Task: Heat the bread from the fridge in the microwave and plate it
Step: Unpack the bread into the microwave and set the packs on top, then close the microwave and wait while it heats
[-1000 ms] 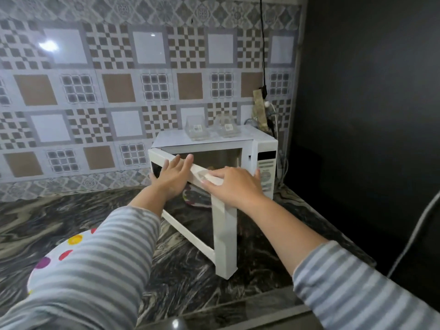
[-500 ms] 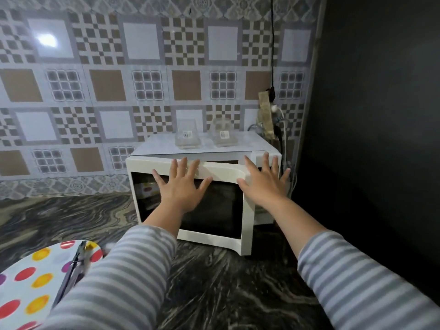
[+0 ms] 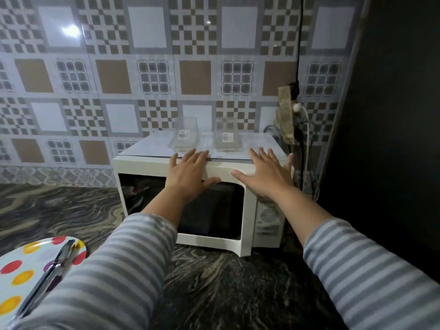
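Observation:
A white microwave (image 3: 142, 164) stands on the dark marbled counter against the tiled wall, its door pressed nearly flush with the body. My left hand (image 3: 190, 177) lies flat on the door's upper edge, fingers spread. My right hand (image 3: 264, 177) presses flat on the top right of the door, beside the control panel (image 3: 267, 217). Through the dark window a dish shows dimly at the left; the bread itself is not discernible. A white plate with coloured dots (image 3: 21, 270) sits at the lower left with metal tongs (image 3: 47, 277) lying across it.
Two clear glass containers (image 3: 183, 136) (image 3: 227, 138) stand on top of the microwave. Cables and a plug (image 3: 297, 108) hang at the wall to its right. A dark surface fills the right side. Marbled counter (image 3: 226, 282) stretches in front.
The door swung from wide open to nearly shut against the microwave. Both hands went from gripping the door's edge to pressing flat on its front, following it toward the body.

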Tool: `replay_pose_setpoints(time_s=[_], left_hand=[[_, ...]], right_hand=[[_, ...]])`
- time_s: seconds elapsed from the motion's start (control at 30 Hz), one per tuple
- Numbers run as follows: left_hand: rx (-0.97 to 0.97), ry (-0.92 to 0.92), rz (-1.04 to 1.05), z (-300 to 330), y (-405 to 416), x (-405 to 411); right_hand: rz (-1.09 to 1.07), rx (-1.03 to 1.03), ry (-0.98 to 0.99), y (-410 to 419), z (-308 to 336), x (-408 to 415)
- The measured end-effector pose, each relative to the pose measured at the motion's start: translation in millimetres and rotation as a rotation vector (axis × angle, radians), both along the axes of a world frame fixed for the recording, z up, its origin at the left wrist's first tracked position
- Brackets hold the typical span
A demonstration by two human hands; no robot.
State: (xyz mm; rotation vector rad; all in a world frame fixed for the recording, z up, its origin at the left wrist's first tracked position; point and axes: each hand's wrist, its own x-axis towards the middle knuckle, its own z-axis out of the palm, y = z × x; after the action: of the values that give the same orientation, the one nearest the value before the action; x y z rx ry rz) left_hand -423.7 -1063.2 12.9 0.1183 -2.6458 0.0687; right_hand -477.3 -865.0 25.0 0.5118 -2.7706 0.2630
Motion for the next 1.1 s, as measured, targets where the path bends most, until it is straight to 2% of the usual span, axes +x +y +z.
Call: replay_pose_setpoints(time_s=[0.2,0.47,0.83,1.03,1.1], left_hand=[[-0.055,-0.073,0.013,13,-5,-15],[-0.046,0.051,0.003,10,-4,-17],[0.042,0.105,0.021,10,-4,-23],[-0.015,0.076,0.032,3,1,-20],[-0.03,0.124,0.002,-10,8,-11]], right_hand=[[0.044,0.044,-0.048,-1,9,-11],[0.069,-0.05,0.073,-6,1,-12],[0.064,-0.071,0.16,-6,-5,-14],[0.039,-0.041,0.137,-6,-9,-11],[0.013,-0.06,0.196,-3,-20,-1]])
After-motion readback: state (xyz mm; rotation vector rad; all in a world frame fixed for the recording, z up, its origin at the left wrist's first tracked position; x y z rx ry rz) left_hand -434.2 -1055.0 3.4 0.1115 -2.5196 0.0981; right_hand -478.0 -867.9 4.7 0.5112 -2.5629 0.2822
